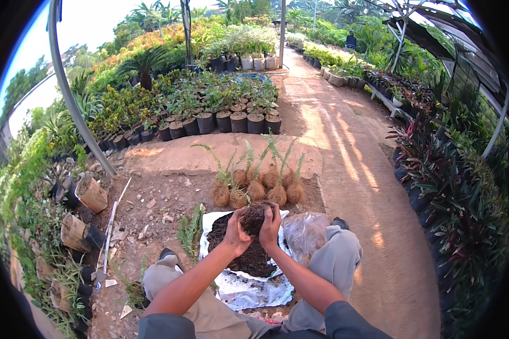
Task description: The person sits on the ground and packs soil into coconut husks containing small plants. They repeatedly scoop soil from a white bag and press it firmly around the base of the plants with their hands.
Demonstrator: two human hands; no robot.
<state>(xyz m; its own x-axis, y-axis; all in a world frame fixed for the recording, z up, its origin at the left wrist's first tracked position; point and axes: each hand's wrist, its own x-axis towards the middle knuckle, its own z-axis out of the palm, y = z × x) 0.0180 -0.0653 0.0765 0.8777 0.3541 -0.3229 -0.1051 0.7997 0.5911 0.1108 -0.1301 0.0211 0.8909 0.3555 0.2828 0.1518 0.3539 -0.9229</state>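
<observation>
Between my left hand [236,232] and my right hand [270,224] is a dark ball of soil and roots [253,218], cupped from both sides. A small green shoot seems to rise from its top. Below it, dark potting soil [241,259] is heaped on a white plastic sack [254,292] between my knees. Just beyond my hands stand several fern plants with root balls wrapped in brown fibre [277,195]. Loose fern fronds [190,232] lie left of the sack. At its right sits a clear plastic bag [307,233], its contents hard to make out.
Potted seedlings in black grow bags [239,122] stand in rows ahead. A concrete path [343,169] runs along the right, bordered by purple-leaved plants [454,250]. A metal post [78,101] rises at the left, near a thin white strip [110,229] and tipped-over plant bags [91,194].
</observation>
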